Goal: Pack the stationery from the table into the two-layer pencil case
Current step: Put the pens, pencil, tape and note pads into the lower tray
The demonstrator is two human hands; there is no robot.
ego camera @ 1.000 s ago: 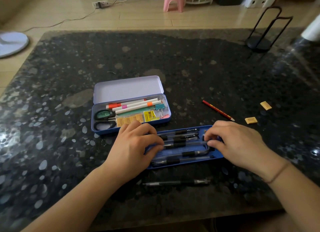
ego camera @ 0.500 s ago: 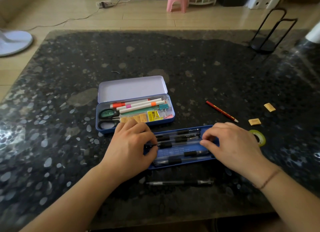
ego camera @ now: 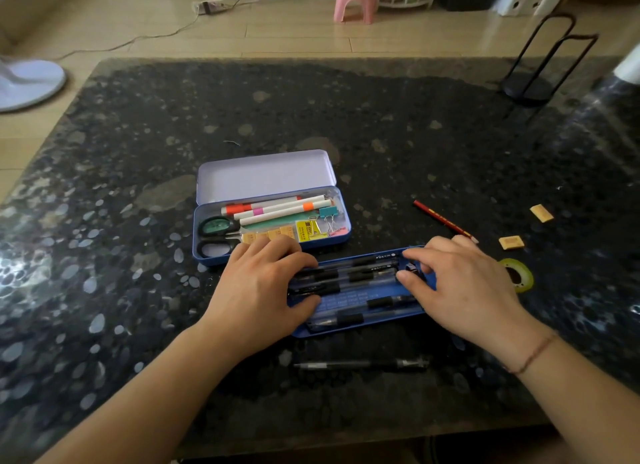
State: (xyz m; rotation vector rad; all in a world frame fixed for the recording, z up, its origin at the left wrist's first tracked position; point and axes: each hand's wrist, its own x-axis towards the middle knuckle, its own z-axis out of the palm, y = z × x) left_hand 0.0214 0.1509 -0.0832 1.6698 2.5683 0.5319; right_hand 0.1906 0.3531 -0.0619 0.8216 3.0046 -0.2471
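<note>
We are in the middle of arranging the black gel pens (ego camera: 346,276) in the shallow blue metal inner tray (ego camera: 360,295) of the pencil case. Our left hand (ego camera: 258,287) rests on the tray's left end, fingers curled over the pen tips and thumb pressed to the tray floor. Our right hand (ego camera: 464,287) covers the right end, fingertips pinching at the pen caps. Just beyond our left hand sits the open blue tin case (ego camera: 272,221), its pale lid raised and its bottom layer filled with black-handled scissors (ego camera: 216,233), white markers and binder clips.

We judge the next move to be gathering what lies loose: a slim black pen (ego camera: 360,364) just nearer than both hands, a red wooden pencil (ego camera: 445,221) beyond our right hand, and a glossy yellow-green tape roll (ego camera: 517,273) to its right. The smooth round barrels would roll easily on the polished dark speckled stone table (ego camera: 381,124), so they want a firm pinch.
</note>
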